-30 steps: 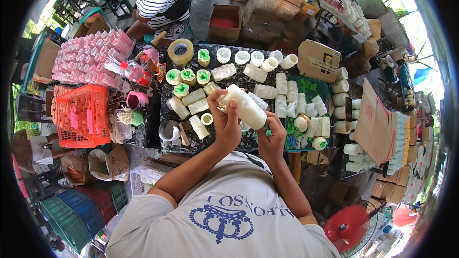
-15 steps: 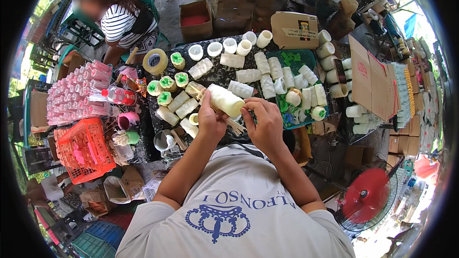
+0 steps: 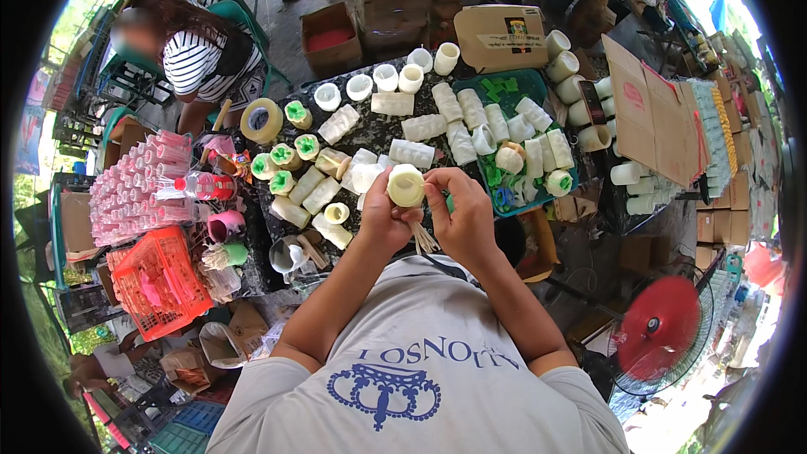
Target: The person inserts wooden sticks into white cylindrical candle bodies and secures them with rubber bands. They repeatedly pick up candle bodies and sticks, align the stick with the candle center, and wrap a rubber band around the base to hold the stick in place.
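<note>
A cream hollow cylinder [image 3: 406,187], like a candle shell, is up over the near edge of the table with its round recessed end toward me. My left hand [image 3: 386,217] is closed around its left side. At its right rim, the bent fingers and thumb of my right hand [image 3: 456,208] pinch the edge. Thin wooden sticks [image 3: 423,238] fan out below, between the hands. Cream carved cylinders [image 3: 339,124] lie on the dark table just beyond, several cups with green tops [image 3: 307,148] standing to their left.
A green tray [image 3: 521,86] with cylinders and green scraps sits at the right. To the left are a roll of tape [image 3: 261,120], a red-labelled bottle [image 3: 206,187], pink tubes [image 3: 134,185] and an orange basket [image 3: 160,282]. A red fan [image 3: 660,324] stands lower right; a person [image 3: 206,50] sits beyond.
The cylinder has turned from lying slantwise to pointing its round end at me. Both hands have stayed on it, my right hand closer against its side. The view has shifted slightly.
</note>
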The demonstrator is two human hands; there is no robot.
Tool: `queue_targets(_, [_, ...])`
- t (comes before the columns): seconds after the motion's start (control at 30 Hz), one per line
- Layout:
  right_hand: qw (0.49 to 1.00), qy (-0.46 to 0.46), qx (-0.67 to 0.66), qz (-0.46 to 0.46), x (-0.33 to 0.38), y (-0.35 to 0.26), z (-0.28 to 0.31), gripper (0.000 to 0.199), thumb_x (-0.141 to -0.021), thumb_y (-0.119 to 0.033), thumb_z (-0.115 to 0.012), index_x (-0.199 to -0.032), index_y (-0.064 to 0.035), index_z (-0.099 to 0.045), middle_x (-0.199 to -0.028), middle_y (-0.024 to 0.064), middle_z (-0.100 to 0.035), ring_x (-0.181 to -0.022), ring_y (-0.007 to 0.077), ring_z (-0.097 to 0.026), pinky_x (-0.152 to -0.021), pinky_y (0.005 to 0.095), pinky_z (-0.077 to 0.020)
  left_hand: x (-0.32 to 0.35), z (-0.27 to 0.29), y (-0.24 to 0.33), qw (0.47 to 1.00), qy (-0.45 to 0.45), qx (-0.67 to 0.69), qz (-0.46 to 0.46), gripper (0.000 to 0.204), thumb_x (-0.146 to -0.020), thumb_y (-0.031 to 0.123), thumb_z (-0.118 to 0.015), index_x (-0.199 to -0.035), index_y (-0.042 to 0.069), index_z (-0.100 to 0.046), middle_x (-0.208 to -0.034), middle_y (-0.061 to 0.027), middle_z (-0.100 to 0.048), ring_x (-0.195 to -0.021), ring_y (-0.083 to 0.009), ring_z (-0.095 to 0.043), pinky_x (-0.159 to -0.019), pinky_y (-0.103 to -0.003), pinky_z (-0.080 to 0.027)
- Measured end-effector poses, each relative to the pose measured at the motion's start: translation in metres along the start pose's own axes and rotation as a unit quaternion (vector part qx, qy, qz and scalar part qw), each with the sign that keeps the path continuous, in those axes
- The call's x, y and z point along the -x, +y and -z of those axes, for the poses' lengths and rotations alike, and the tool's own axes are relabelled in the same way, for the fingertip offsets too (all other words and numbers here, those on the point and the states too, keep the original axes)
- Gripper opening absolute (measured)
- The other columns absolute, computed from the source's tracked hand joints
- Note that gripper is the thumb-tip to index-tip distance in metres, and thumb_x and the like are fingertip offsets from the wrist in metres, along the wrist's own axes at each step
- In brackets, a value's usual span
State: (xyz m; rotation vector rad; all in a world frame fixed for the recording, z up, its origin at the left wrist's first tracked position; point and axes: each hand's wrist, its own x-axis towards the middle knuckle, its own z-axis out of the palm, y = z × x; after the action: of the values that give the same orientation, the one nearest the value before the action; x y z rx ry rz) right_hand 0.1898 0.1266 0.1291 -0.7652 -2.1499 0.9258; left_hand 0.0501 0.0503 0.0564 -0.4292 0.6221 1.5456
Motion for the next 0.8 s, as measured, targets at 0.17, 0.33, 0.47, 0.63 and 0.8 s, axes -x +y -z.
queue_targets(0.17, [0.998,0.017,-0.043,-0.049,0.009,0.014,0.002,0.010,-0.101,-0.014,-0.068,-0.100,-0.0044,-0.066,-0.089,0.0145,-0.071,-0.079,0.0362,-0.069,-0.072,0.0446,-0.0528,-0.025,0.004,-0.021,0.999,0.040,-0.021,-0.018,0.031,-0.112,0.041,-0.049,-0.103,0.016,-0.065,-0.080,0.0038,-0.063,-0.052,-0.0049,-0.043,-0.044,-0.023,-0.031])
queue_targets(0.33, [0.998,0.028,-0.002,-0.047,0.011,0.017,0.017,0.009,-0.099,-0.013,-0.069,-0.100,-0.0046,-0.067,-0.087,0.0146,-0.071,-0.080,0.0360,-0.070,-0.072,0.0445,-0.0539,-0.031,-0.001,-0.041,0.996,0.041,-0.072,-0.019,0.020,-0.108,0.028,-0.057,-0.110,0.011,-0.066,-0.091,0.0018,-0.069,-0.061,-0.0041,-0.057,-0.045,-0.018,-0.035])
queue_targets(0.47, [0.999,0.023,0.009,-0.035,0.016,0.027,0.029,0.009,-0.099,-0.013,-0.069,-0.101,-0.0050,-0.067,-0.088,0.0129,-0.071,-0.081,0.0353,-0.070,-0.073,0.0450,-0.0528,-0.049,0.017,-0.050,0.997,-0.009,-0.082,0.005,0.023,-0.109,0.030,-0.056,-0.115,0.010,-0.066,-0.095,-0.0011,-0.070,-0.067,-0.0087,-0.065,-0.048,-0.020,-0.045])
queue_targets(0.63, [0.999,0.009,0.030,-0.008,0.024,0.037,0.050,0.038,-0.095,-0.030,-0.076,-0.122,-0.0066,-0.064,-0.112,0.0144,-0.071,-0.097,0.0346,-0.070,-0.084,0.0435,-0.0534,-0.064,0.008,-0.070,0.987,0.026,-0.157,-0.006,0.027,-0.110,0.035,-0.054,-0.118,0.012,-0.065,-0.097,-0.0017,-0.068,-0.067,-0.0111,-0.062,-0.051,-0.023,-0.046])
queue_targets(0.8, [0.994,-0.061,0.079,-0.039,0.033,0.057,0.070,0.066,-0.089,-0.039,-0.083,-0.140,-0.0057,-0.058,-0.128,0.0164,-0.068,-0.110,0.0360,-0.070,-0.093,0.0454,-0.0550,-0.073,-0.002,-0.086,0.971,0.022,-0.236,0.013,0.027,-0.110,0.038,-0.056,-0.120,0.015,-0.064,-0.094,0.0013,-0.067,-0.063,-0.0085,-0.062,-0.046,-0.021,-0.042])
